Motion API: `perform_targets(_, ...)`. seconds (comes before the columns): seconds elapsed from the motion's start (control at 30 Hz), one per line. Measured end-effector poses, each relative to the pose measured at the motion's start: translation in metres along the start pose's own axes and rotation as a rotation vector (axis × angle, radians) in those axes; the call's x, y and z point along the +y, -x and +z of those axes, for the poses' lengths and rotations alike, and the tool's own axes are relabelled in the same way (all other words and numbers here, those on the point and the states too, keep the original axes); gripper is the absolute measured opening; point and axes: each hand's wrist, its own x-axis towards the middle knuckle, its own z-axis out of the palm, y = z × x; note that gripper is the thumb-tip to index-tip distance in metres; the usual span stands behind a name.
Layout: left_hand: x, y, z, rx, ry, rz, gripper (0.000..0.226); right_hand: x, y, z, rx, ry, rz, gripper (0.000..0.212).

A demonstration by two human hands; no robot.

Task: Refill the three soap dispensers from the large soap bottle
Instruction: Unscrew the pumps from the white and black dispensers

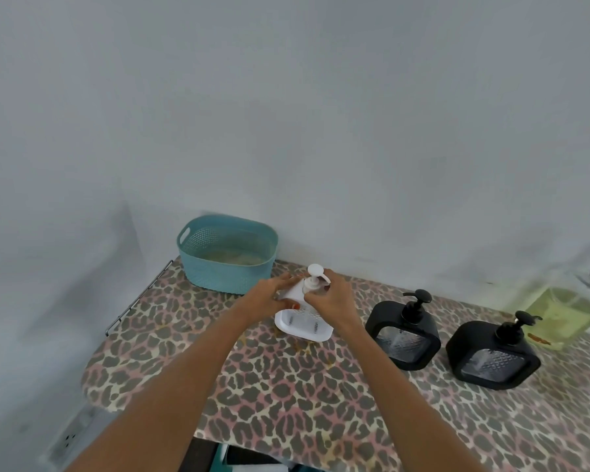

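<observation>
On leopard-print board [286, 396] | both hands grip white dispenser [304, 323]

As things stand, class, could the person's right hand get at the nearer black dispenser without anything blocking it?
Probably yes: the right hand is on the white dispenser, and only bare tabletop separates it from the nearer black dispenser.

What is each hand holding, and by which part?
The left hand steadies the white soap dispenser by its upper body; the right hand grips its pump at the collar.
</observation>
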Motion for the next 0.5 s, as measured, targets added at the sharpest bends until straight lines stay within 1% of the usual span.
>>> perform_targets(0.1,0.0007,0.0009,0.0002,-0.004,0.004,0.001,0.061,-0.0016,-0.0019,0.0026,0.091,0.037,-0.030,0.046)
perform_targets(0.17,0.0011,0.0013,0.0004,-0.003,0.008,-0.001,0.060,-0.0017,-0.0024,0.0033,0.140,0.030,0.000,0.046)
perform_targets(0.3,0.0018,0.0020,0.0003,0.000,0.011,-0.010,0.061,-0.0003,-0.0001,0.0048,0.123,-0.071,0.060,0.038)
perform_targets(0.5,0.0025,0.0020,0.0005,-0.001,0.008,-0.015,0.063,0.0017,0.0036,0.0051,0.068,-0.154,0.049,0.048)
